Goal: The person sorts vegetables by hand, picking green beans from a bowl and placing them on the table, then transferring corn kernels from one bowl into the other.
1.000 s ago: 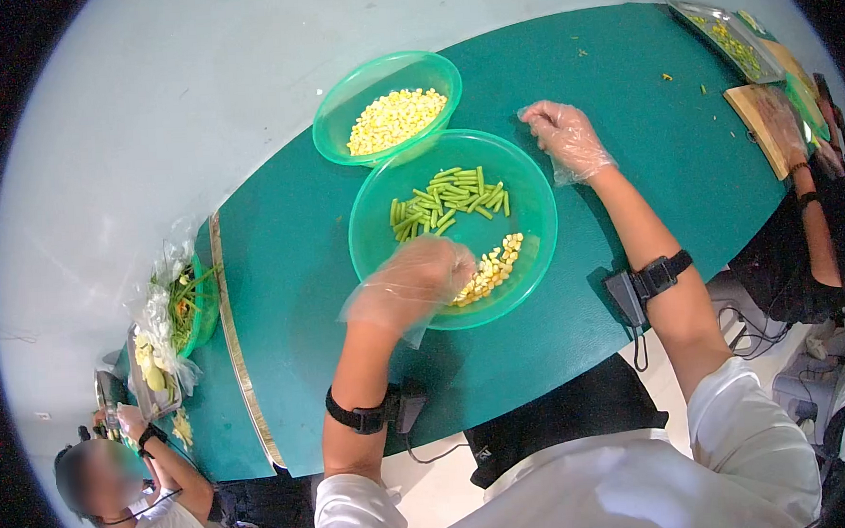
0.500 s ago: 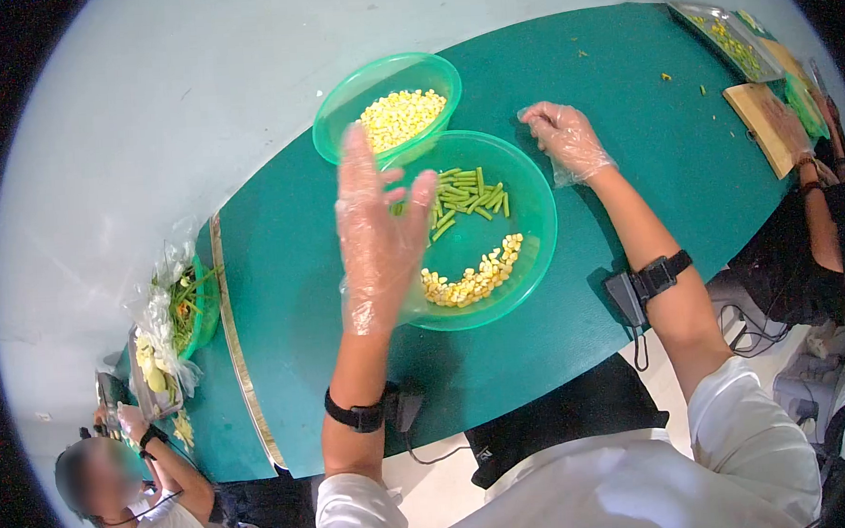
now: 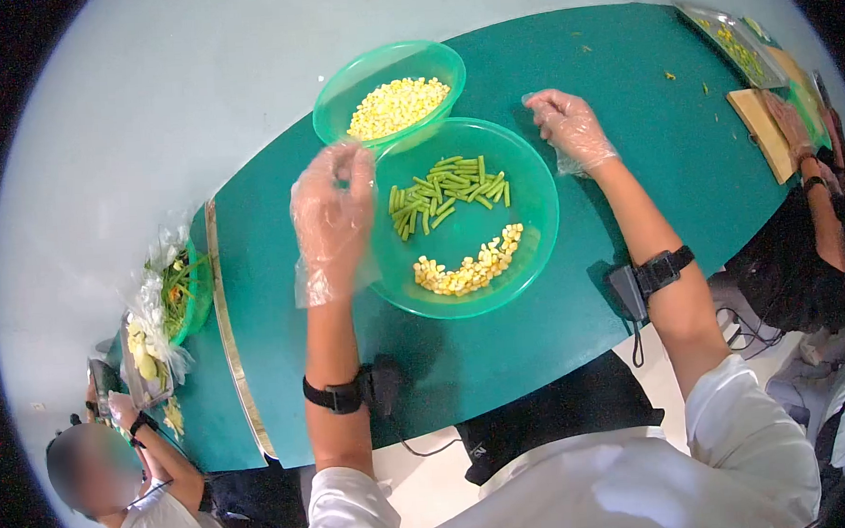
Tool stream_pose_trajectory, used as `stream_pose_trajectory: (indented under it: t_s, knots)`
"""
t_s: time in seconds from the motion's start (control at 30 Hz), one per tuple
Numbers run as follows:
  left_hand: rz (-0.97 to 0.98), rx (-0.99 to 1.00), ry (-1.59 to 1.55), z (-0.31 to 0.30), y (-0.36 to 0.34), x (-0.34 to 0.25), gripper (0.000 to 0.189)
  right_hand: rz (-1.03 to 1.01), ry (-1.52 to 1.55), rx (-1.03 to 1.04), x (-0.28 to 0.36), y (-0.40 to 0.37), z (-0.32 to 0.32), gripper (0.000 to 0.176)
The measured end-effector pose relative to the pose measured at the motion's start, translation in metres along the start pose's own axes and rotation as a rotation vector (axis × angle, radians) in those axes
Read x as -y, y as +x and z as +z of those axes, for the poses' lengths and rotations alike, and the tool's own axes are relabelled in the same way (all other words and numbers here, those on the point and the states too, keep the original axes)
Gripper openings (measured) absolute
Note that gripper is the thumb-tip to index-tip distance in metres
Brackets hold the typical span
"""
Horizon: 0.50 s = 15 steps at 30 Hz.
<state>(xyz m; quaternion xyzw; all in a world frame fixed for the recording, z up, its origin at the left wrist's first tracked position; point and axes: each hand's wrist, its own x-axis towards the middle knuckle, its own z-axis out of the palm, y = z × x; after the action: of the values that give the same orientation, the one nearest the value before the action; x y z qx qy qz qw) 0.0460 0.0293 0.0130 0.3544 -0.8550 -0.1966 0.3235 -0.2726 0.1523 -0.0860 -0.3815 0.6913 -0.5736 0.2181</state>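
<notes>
My left hand [image 3: 332,216], in a clear plastic glove, is raised left of the large green bowl [image 3: 543,243]. Its fingers curl in just below the smaller green bowl [image 3: 329,92]; whether they hold anything is hidden. My right hand [image 3: 576,134], gloved too, is held above the table right of the large bowl, its fingers folded in and nothing visible in them. Cut green bean pieces [image 3: 452,186] lie in the upper part of the large bowl, and an arc of corn kernels [image 3: 472,269] in its lower part. More corn kernels [image 3: 400,106] fill the smaller bowl.
On the green table [image 3: 294,366], a green basket [image 3: 197,295] and a tray [image 3: 137,379] stand at the left. A co-worker [image 3: 158,498] is beside them. At the far right are a wooden board [image 3: 762,134], a metal tray [image 3: 721,33] and another person's hand [image 3: 788,125].
My left hand has moved left, off the large bowl, and its outstretched fingers have curled in. My right hand keeps nearly the same pose. The bowls appear slightly higher in view.
</notes>
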Motion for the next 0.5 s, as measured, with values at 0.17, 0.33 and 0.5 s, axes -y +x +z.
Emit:
stream_pose_trajectory:
  t_s: [0.17, 0.33, 0.5]
  knots:
    - [0.066, -0.007, 0.156, 0.022, -0.004, 0.039, 0.030, -0.180, 0.267, -0.166, 0.010, 0.004, -0.001, 0.020]
    - [-0.055, 0.070, 0.000, 0.026, -0.006, 0.044, 0.036, -0.412, 0.150, 0.101, 0.106, -0.031, 0.035, 0.019]
    - [-0.101, 0.091, -0.045, 0.037, -0.003, 0.056, 0.037, -0.520, -0.482, 1.111, 0.124, -0.060, 0.102, 0.029]
